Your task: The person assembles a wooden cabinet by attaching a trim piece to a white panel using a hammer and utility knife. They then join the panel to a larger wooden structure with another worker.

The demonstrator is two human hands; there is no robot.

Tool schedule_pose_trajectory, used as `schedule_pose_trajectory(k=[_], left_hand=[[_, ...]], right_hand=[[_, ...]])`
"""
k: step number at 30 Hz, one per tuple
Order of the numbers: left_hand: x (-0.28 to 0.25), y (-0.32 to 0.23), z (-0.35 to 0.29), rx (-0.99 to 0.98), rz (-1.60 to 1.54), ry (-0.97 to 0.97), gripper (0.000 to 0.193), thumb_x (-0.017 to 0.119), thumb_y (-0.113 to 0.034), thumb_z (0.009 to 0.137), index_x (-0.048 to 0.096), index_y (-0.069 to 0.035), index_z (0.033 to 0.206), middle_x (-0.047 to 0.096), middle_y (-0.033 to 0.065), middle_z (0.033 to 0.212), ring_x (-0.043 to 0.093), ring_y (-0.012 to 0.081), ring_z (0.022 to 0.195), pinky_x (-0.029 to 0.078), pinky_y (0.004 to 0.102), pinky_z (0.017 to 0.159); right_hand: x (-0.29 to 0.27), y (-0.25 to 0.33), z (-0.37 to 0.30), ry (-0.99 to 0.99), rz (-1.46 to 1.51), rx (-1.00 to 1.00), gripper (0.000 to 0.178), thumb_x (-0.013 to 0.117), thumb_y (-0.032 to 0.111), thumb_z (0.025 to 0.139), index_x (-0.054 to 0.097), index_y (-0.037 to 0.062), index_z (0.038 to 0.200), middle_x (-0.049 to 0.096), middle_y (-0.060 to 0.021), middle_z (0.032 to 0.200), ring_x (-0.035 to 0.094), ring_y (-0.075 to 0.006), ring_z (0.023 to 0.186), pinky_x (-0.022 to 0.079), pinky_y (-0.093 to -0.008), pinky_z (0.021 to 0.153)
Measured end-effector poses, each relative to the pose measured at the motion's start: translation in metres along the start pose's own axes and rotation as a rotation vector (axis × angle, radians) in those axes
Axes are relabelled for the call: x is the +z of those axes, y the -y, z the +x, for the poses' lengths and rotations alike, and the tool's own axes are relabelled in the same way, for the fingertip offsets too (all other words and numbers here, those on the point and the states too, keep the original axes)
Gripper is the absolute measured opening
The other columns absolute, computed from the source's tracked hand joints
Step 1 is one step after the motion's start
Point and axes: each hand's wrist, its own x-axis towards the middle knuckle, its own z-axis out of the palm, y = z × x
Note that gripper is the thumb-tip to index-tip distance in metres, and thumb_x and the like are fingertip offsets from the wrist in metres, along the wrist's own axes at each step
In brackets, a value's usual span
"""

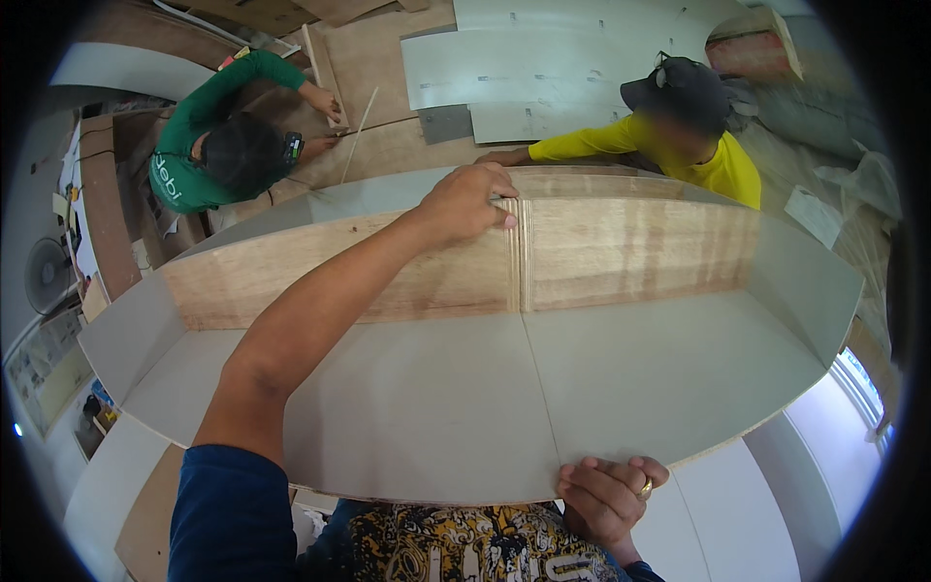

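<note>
My left hand (472, 202) reaches across to the top edge of an upright plywood board (388, 276), with its fingers closed at the seam where a second plywood board (640, 250) meets it. A small greyish bit shows between thumb and finger, too small to name. My right hand (611, 495), wearing a ring, has its fingers curled over the near edge of a wide light-grey panel (417, 407). A thin seam runs across this panel towards the plywood joint. Short grey end pieces (810, 281) stand at both ends of the panel.
Beyond the boards, a person in green (228, 150) works at left and a person in yellow (679, 136) at right, one hand at the far edge. Pale sheets (524, 73) lie on the brown surface behind. A fan (47, 274) stands far left; clear plastic sheeting (868, 184) hangs right.
</note>
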Motion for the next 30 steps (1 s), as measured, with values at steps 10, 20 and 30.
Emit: schedule_pose_trajectory(k=[10, 20, 30], left_hand=[[-0.005, -0.011, -0.003, -0.053, 0.012, 0.017, 0.049, 0.088, -0.019, 0.080, 0.076, 0.003, 0.122, 0.069, 0.0138, 0.127, 0.063, 0.0343, 0.124, 0.048, 0.0407, 0.107], [-0.011, -0.028, -0.018, -0.191, 0.437, -0.171, 0.069, 0.089, -0.061, 0.076, 0.074, 0.003, 0.096, 0.073, 0.0209, 0.106, 0.070, 0.0366, 0.102, 0.053, 0.0476, 0.091], [-0.004, -0.011, -0.018, -0.189, 0.433, -0.117, 0.084, 0.075, -0.084, 0.076, 0.067, 0.000, 0.077, 0.064, 0.0149, 0.064, 0.067, 0.0357, 0.071, 0.052, 0.0497, 0.069]], right_hand=[[0.003, 0.010, 0.003, -0.013, -0.024, 0.060, 0.027, 0.087, 0.010, 0.075, 0.071, 0.0290, 0.085, 0.075, 0.0154, 0.100, 0.065, -0.0060, 0.085, 0.036, -0.0344, 0.102], [-0.001, 0.007, 0.004, 0.013, -0.054, 0.095, 0.023, 0.087, 0.011, 0.078, 0.072, 0.0275, 0.085, 0.076, 0.0145, 0.097, 0.065, -0.0066, 0.084, 0.036, -0.0354, 0.102], [0.002, 0.001, 0.002, 0.007, -0.042, 0.028, 0.027, 0.086, 0.008, 0.076, 0.072, 0.0295, 0.083, 0.075, 0.0169, 0.096, 0.061, -0.0051, 0.081, 0.036, -0.0349, 0.102]])
